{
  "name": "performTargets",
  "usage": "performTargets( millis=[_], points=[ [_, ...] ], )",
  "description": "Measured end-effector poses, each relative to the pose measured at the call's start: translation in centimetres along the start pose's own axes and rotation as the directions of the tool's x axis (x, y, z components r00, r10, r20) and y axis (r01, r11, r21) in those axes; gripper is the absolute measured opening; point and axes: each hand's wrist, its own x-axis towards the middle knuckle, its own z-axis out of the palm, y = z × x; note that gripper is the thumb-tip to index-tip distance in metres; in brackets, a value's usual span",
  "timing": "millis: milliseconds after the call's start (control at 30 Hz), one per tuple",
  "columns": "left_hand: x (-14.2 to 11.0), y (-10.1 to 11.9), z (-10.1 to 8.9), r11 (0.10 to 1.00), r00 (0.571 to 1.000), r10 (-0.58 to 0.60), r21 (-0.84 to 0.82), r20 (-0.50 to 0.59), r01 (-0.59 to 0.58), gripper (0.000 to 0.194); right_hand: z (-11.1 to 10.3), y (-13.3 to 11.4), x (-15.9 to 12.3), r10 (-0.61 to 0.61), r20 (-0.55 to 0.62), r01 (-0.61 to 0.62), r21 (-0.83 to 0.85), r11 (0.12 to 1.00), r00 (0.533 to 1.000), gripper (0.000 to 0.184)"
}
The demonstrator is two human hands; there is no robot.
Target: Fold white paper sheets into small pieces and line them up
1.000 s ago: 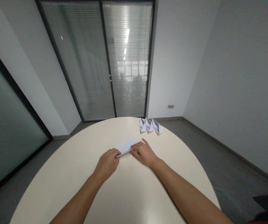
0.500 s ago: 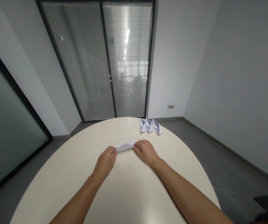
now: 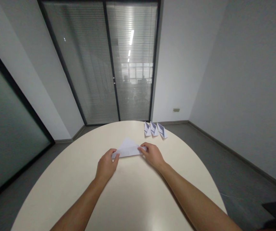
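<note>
A white sheet of paper (image 3: 128,149), folded into a triangle with its point toward the far side, lies on the round cream table (image 3: 133,199). My left hand (image 3: 106,165) pinches its left corner with thumb and fingers. My right hand (image 3: 152,155) pinches its right corner the same way. Both hands rest low on the table, one at each end of the paper's near edge.
Three small folded white paper pieces (image 3: 155,129) lie in a row near the table's far right edge. Behind the table stand glass doors with blinds (image 3: 111,61), and grey floor (image 3: 224,166) lies to the right.
The paper was a flat folded strip under my hands. It has been opened and turned into a triangle, and both hands have shifted slightly apart to its corners.
</note>
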Motion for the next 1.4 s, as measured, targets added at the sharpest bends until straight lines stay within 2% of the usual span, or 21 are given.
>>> performTargets(
  millis=[200,333,500,633,833,1033,1200,1400],
  points=[
    [0.1,-0.2,0.2,0.996,0.995,-0.023,-0.087,-0.093,0.014,0.027,0.3,0.5,0.3,-0.012,-0.074,0.018,0.09,0.996,0.997,0.027],
    [0.1,-0.3,0.2,0.992,0.994,-0.032,-0.124,-0.103,0.019,0.029,0.3,0.6,0.3,-0.021,-0.082,0.029,0.104,0.994,0.996,0.028],
    [0.1,-0.4,0.2,0.995,0.996,-0.056,-0.091,-0.064,0.05,0.029,0.4,0.7,0.1,0.021,-0.055,-0.018,0.058,0.998,0.998,0.031],
    [0.1,-0.6,0.2,0.996,0.996,-0.087,0.004,-0.02,0.087,0.028,0.6,0.9,0.0,0.048,-0.002,-0.049,-0.008,0.999,0.999,0.037],
    [0.1,-0.7,0.3,0.98,0.988,-0.153,0.131,0.036,0.147,0.03,0.6,1.1,0.0,0.078,0.04,-0.076,-0.056,0.996,0.996,0.037],
    [0.2,-0.4,0.0,0.986,0.988,-0.136,0.104,0.078,0.128,0.023,0.6,1.3,0.0,0.063,0.089,-0.053,-0.104,0.993,0.994,0.038],
    [0.2,-0.3,0.0,0.982,0.984,-0.154,0.121,0.088,0.143,0.022,0.6,1.4,0.0,0.065,0.093,-0.051,-0.146,0.988,0.994,0.038],
    [0.1,-0.7,0.2,0.984,0.988,-0.121,0.141,0.1,0.106,0.024,0.5,1.1,0.0,0.063,0.098,-0.047,-0.162,0.986,0.993,0.038]
  ],
)
